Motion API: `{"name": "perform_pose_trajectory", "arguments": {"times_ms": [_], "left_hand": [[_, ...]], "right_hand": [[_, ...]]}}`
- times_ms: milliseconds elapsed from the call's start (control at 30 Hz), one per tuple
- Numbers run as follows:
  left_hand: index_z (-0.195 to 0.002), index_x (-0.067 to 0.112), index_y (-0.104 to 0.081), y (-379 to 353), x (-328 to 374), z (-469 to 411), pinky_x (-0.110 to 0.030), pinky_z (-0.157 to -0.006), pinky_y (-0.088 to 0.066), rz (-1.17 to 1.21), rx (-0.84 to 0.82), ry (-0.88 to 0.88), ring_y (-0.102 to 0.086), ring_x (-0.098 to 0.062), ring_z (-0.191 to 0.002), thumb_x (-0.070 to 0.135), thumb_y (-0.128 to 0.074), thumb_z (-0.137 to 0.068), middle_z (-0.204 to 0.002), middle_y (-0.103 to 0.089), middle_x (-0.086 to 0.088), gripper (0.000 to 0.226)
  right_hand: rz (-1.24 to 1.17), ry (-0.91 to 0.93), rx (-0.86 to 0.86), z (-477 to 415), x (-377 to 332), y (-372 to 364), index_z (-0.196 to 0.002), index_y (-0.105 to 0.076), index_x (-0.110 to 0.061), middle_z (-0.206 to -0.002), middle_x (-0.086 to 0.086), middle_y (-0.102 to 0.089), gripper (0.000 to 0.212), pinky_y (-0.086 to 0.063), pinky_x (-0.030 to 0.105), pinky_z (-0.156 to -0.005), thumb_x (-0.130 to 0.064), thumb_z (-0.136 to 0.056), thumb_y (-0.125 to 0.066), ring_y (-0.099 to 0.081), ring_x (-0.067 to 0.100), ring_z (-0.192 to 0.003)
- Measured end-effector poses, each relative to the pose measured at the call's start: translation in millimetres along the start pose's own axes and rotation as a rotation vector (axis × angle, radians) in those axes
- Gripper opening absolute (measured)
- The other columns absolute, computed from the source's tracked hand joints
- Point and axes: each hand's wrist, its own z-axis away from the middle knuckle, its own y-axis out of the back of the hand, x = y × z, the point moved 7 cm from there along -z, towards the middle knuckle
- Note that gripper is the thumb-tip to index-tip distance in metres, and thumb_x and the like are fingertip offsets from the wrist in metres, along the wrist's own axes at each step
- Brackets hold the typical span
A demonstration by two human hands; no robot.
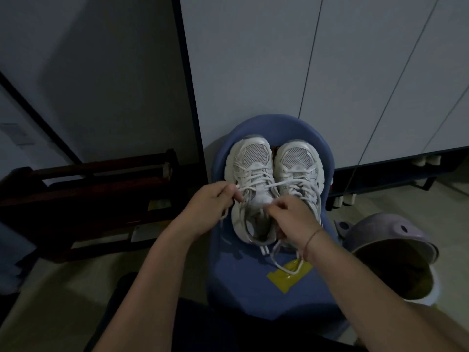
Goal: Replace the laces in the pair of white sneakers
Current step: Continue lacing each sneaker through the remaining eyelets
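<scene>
Forearms (157, 275) reach in from the bottom toward a blue chair (253, 295), whose seat carries the pair of white sneakers (253, 171) side by side against its back edge, toes at the backrest and heels toward the person. At the seat's left edge the left hand (212, 201) pinches a lace (272, 185) between thumb and forefinger close to its tip, the other fingers curled under; the strand stretches from that pinch across toward the middle of the pair. Over the shoe collars the right hand (291, 215) has its fingers curled, the fingertips nipping another stretch of lace above the tongue; what its palm covers I cannot tell. More slack lace (273, 255) trails toward the seat's front edge and lies across a yellow patch (279, 282). The step looks like working a lace through the eyelets of the shoe nearer the left edge, though whether it is coming out or going in cannot be told. To do it well, draw one crossing at a time, pull along the line of the eyelet rather than upward so the shoe does not lift, steady the tongue with the right hand, and keep the front slack clear so it does not knot.
</scene>
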Motion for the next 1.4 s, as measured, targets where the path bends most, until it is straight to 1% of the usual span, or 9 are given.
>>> {"name": "perform_pose_trajectory", "arguments": {"times_ms": [33,133,233,433,633,833,933,1200,1400], "left_hand": [[-0.09,0.008,-0.064,-4.0,3.2,1.7,-0.014,-0.053,-0.035,-0.013,-0.053,-0.027,-0.039,0.001,-0.05,0.022,-0.037,-0.106,-0.064,-0.044,0.004,0.034],[-0.085,0.015,-0.058,-13.9,9.9,4.5,-0.018,-0.06,-0.036,-0.042,-0.143,-0.089,-0.042,0.003,-0.057,0.021,-0.037,-0.106,-0.071,-0.048,0.004,0.03],[-0.079,0.019,-0.059,-12.8,11.9,3.5,-0.018,-0.059,-0.036,-0.074,-0.126,-0.123,-0.043,0.003,-0.056,0.019,-0.041,-0.104,-0.067,-0.048,0.005,0.031],[-0.085,0.022,-0.07,13.2,-3.4,-2.8,-0.014,-0.062,-0.039,-0.146,0.001,-0.04,-0.047,0.005,-0.055,0.02,-0.047,-0.102,-0.065,-0.052,0.006,0.029],[-0.082,0.021,-0.073,9.5,-10.6,-4.6,-0.016,-0.066,-0.04,-0.121,-0.001,0.022,-0.054,0.003,-0.055,0.019,-0.051,-0.101,-0.054,-0.059,0.008,0.028],[-0.07,0.019,-0.066,-9.7,6.7,-3.1,-0.009,-0.055,-0.038,-0.052,-0.054,-0.034,-0.049,-0.001,-0.051,0.02,-0.054,-0.099,-0.057,-0.059,0.002,0.032],[-0.078,0.018,-0.069,-9.1,4.8,-4.3,-0.006,-0.055,-0.037,-0.075,-0.061,-0.025,-0.049,0.003,-0.051,0.019,-0.053,-0.099,-0.059,-0.06,0.005,0.027],[-0.099,0.009,-0.067,-12.1,-6.7,-4.2,-0.009,-0.052,-0.041,-0.023,-0.158,0.103,-0.053,0.0,-0.054,0.012,-0.044,-0.103,-0.078,-0.074,-0.001,0.023],[-0.088,0.012,-0.067,1.7,-31.0,-18.5,-0.02,-0.065,-0.045,0.396,0.214,0.268,-0.06,-0.008,-0.073,0.016,-0.051,-0.101,-0.085,-0.074,0.0,0.021]], "right_hand": [[0.056,0.184,-0.012,4.8,-24.4,1.3,-0.092,-0.058,-0.019,-0.084,-0.007,-0.06,0.002,-0.045,0.027,-0.074,-0.017,-0.092,-0.057,-0.054,0.008,-0.076],[0.192,0.492,-0.227,6.4,-52.9,-18.4,-0.129,-0.049,-0.02,-0.123,-0.005,-0.056,0.037,-0.044,0.026,-0.095,-0.015,-0.092,-0.056,-0.053,0.005,-0.106],[0.333,0.526,-0.14,-0.5,-52.0,-11.6,-0.096,-0.065,-0.013,-0.087,0.001,-0.065,0.011,-0.05,0.036,-0.077,-0.022,-0.091,-0.06,-0.061,0.014,-0.082],[0.01,0.292,0.28,-37.3,-34.7,72.3,-0.077,-0.067,-0.013,-0.065,-0.004,-0.059,0.018,-0.042,0.011,-0.053,-0.014,-0.092,-0.057,-0.049,-0.003,-0.047],[-0.088,0.166,0.363,-48.7,-10.8,70.1,-0.095,-0.066,-0.013,-0.094,0.007,-0.064,0.009,-0.054,0.041,-0.081,-0.01,-0.09,-0.06,-0.064,0.017,-0.07],[0.268,0.552,-0.126,-9.4,-59.0,-9.0,-0.11,-0.066,-0.019,-0.102,-0.007,-0.067,0.02,-0.05,0.023,-0.082,-0.018,-0.091,-0.06,-0.063,0.005,-0.089],[0.268,0.525,-0.025,-20.9,-51.7,1.9,-0.086,-0.067,-0.016,-0.08,-0.009,-0.063,0.003,-0.045,0.022,-0.075,-0.017,-0.087,-0.064,-0.06,0.008,-0.079],[0.232,0.395,0.25,-39.9,-38.1,27.3,-0.088,-0.063,-0.013,-0.094,-0.003,-0.052,0.004,-0.041,0.007,-0.069,-0.017,-0.087,-0.065,-0.053,0.003,-0.07],[0.176,0.279,0.076,-24.2,-34.2,-9.5,-0.082,-0.059,-0.019,-0.078,-0.006,-0.061,0.011,-0.043,0.02,-0.067,-0.025,-0.09,-0.059,-0.058,0.009,-0.071]]}}
